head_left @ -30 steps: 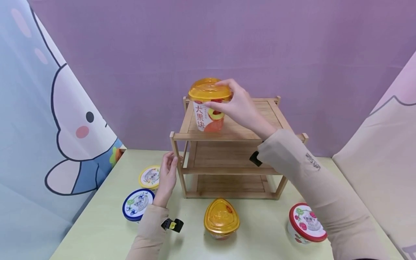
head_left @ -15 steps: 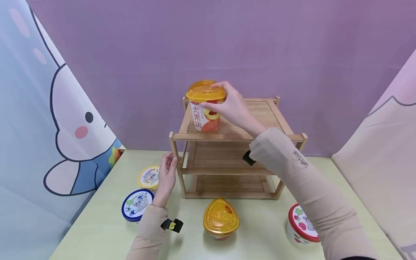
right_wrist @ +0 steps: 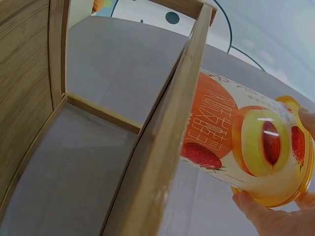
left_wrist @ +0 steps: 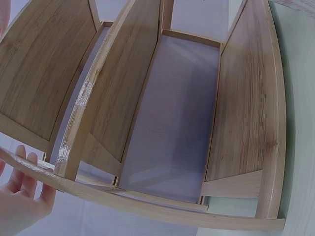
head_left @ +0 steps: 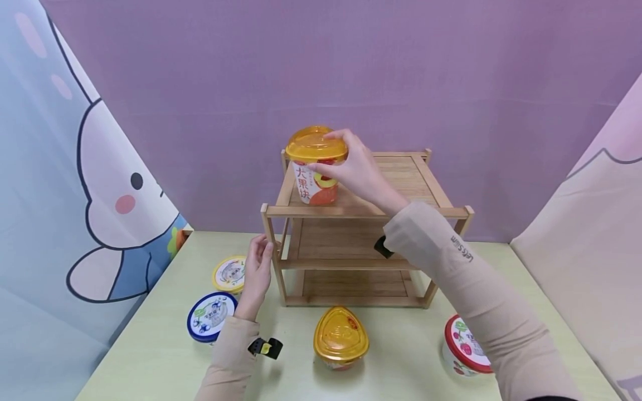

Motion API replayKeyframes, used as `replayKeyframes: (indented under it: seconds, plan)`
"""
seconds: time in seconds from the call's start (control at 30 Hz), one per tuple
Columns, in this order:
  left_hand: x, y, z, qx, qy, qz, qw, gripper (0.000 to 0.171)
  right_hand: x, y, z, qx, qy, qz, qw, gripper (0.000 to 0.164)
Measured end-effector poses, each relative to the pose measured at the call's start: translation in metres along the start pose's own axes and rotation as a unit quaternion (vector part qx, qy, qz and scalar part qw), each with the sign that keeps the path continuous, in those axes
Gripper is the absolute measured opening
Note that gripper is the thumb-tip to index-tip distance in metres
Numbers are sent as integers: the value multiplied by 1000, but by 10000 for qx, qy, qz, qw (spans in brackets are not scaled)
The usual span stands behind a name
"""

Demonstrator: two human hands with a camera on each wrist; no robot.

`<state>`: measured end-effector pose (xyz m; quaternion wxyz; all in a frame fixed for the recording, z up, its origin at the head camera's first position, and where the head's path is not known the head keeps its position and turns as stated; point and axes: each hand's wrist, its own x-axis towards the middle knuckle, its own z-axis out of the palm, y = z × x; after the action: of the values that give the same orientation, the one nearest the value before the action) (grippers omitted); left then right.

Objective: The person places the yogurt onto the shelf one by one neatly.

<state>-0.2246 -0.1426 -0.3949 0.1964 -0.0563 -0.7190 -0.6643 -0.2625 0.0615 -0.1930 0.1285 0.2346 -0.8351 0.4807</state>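
Observation:
My right hand (head_left: 362, 171) grips a fruit cup (head_left: 306, 184) by its domed orange lid, thumb in front and fingers over the top. The cup is upright at the left of the top tier of a three-tier wooden rack (head_left: 366, 211), its base close behind the front rail. Peach and strawberry pictures on the cup (right_wrist: 256, 140) show in the right wrist view. Lower down, my left hand (head_left: 258, 274) holds the rack's left front post. In the left wrist view, the fingers (left_wrist: 30, 184) lie around that post.
A second orange-lidded cup (head_left: 341, 340) stands before the rack. Left of it are a blue-lidded tub (head_left: 213, 316) and a yellow-lidded tub (head_left: 230, 273), partly behind my left arm. A red-lidded tub (head_left: 466, 351) is at the right, partly covered by my right sleeve.
My right hand has shifted the fruit cup slightly left and then a little down onto the top tier. The left hand stays on the post.

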Motion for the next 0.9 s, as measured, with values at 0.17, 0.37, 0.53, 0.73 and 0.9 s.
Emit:
replayKeyframes:
  seconds: [0.17, 0.37, 0.53, 0.73, 0.9]
  plan:
    - [0, 0, 1, -69, 42, 59, 9999, 29, -2, 0, 1, -168, 52, -33, 9998, 60]
    - [-1, 1, 1, -24, 66, 121, 9999, 29, -4, 0, 2, -201, 42, -87, 9998, 59]
    - [-1, 0, 1, 23, 56, 180, 9998, 30, -5, 0, 2, -137, -15, -176, 9997, 63]
    - [0, 1, 1, -66, 87, 306, 9995, 30, -10, 0, -1, -226, -18, -364, 9991, 73]
    - [1, 2, 2, -88, 68, 254, 9996, 30, -18, 1, -5, -600, -43, -428, 9973, 78]
